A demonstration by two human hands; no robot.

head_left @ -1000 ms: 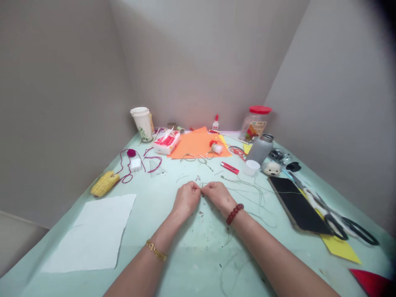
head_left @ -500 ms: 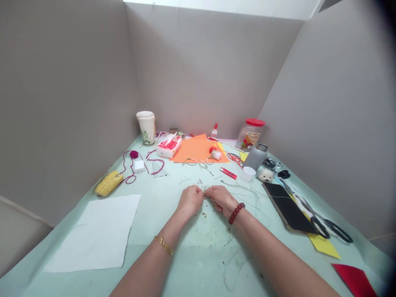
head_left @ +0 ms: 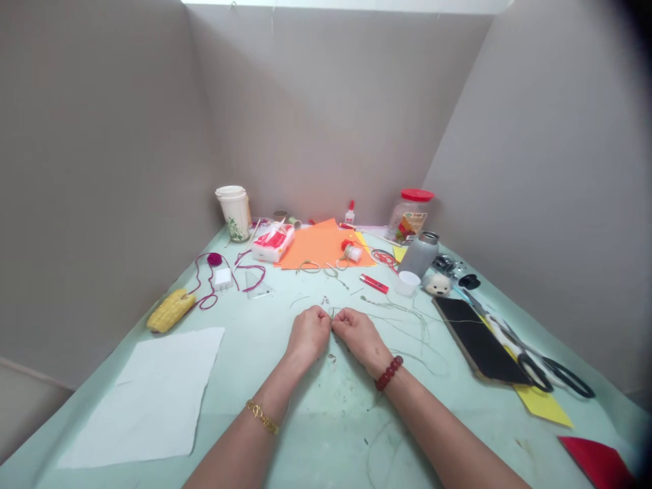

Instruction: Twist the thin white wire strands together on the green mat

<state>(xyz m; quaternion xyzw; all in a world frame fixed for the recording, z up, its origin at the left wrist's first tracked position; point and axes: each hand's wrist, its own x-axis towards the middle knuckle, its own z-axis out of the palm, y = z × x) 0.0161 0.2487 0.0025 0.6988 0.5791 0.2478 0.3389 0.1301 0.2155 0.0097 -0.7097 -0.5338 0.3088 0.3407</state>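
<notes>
My left hand (head_left: 310, 331) and my right hand (head_left: 360, 334) meet over the middle of the table, fingertips nearly touching. Both are closed in a pinch on a thin green cord (head_left: 333, 314), of which only a short bit shows between the fingers. Pale green strands (head_left: 402, 309) trail over the table to the right of my right hand. Small bits (head_left: 332, 358) lie just below the hands, too tiny to name. A red lighter (head_left: 374, 283) rests beyond my right hand, near a small clear cup (head_left: 408, 283).
At right lie a black phone (head_left: 476, 339) and scissors (head_left: 534, 353). A grey bottle (head_left: 418, 257) and a red-lidded jar (head_left: 407, 217) stand behind. Orange paper (head_left: 310, 248), a tissue pack (head_left: 274, 243) and a white cup (head_left: 234, 214) are at the back. A white sheet (head_left: 147, 401) lies left.
The view has shifted slightly. My right hand has closed in more tightly beside the left, its fingers more curled. Both hands still pinch the cord.
</notes>
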